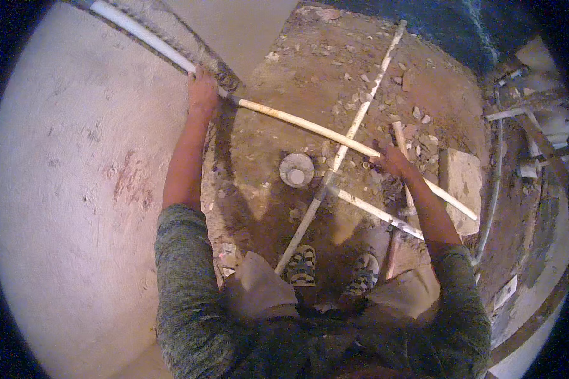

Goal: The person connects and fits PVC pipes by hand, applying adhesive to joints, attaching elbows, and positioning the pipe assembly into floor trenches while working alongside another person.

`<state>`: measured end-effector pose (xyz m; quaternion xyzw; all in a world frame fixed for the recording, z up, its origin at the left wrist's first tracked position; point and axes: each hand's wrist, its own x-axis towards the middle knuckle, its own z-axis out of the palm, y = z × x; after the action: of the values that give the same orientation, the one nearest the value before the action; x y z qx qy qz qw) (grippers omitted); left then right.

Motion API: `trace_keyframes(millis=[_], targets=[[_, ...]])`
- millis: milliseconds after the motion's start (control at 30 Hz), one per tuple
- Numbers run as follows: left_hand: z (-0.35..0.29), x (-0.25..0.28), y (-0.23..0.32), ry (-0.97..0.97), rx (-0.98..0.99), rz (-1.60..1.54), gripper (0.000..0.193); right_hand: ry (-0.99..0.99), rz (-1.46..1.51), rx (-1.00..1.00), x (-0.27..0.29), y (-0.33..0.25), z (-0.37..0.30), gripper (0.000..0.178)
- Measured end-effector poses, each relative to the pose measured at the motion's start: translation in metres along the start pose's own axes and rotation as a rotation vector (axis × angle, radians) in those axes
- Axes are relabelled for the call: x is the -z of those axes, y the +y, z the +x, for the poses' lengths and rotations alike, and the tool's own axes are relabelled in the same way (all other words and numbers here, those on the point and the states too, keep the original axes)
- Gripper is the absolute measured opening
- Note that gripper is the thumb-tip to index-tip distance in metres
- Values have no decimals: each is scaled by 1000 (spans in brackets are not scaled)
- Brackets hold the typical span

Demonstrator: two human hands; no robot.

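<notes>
- Near the middle of the dirt floor [259, 142] stood a round grey container [287, 160], seen from above; a paler disc showed inside it, though what this was I could not tell.
- The left arm reached up and forward along the pale wall [76, 158], nearly straight; the left hand [202, 93] was closed around the lower end of the white wall pipe [144, 38], by the wall's edge.
- The right arm came up and inward from the lower right; the right hand [393, 161], its back upward, grasped the long pipe [297, 121] partway along, fingers curled at its side.
- The long pipe slanted from just beside the left hand down to the right, beyond the right hand; it passed across the floor pipe [365, 104] in view.
- The floor pipe ran from the far rubble [417, 114] toward the shoes [302, 265]; at a grey joint [329, 188] a branch pipe [370, 208] led off to the right.
- A pale block [463, 174] lay near the long pipe's right end; a short pipe [398, 134] lay near the right hand.
</notes>
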<state>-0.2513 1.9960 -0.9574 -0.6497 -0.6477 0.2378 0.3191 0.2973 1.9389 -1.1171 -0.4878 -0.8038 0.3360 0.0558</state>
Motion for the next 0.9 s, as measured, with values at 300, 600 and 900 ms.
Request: trace_keyframes(millis=[300, 600, 900], targets=[[-17, -55, 33, 52, 19, -247, 33, -127, -30, -194, 7, -32, 8, 74], [-36, 40, 121, -193, 57, -872, 47, 134, -27, -71, -3, -1, -7, 78], [-63, 37, 135, -185, 142, -1030, 44, 84, 104, -19, -4, -22, -5, 83]])
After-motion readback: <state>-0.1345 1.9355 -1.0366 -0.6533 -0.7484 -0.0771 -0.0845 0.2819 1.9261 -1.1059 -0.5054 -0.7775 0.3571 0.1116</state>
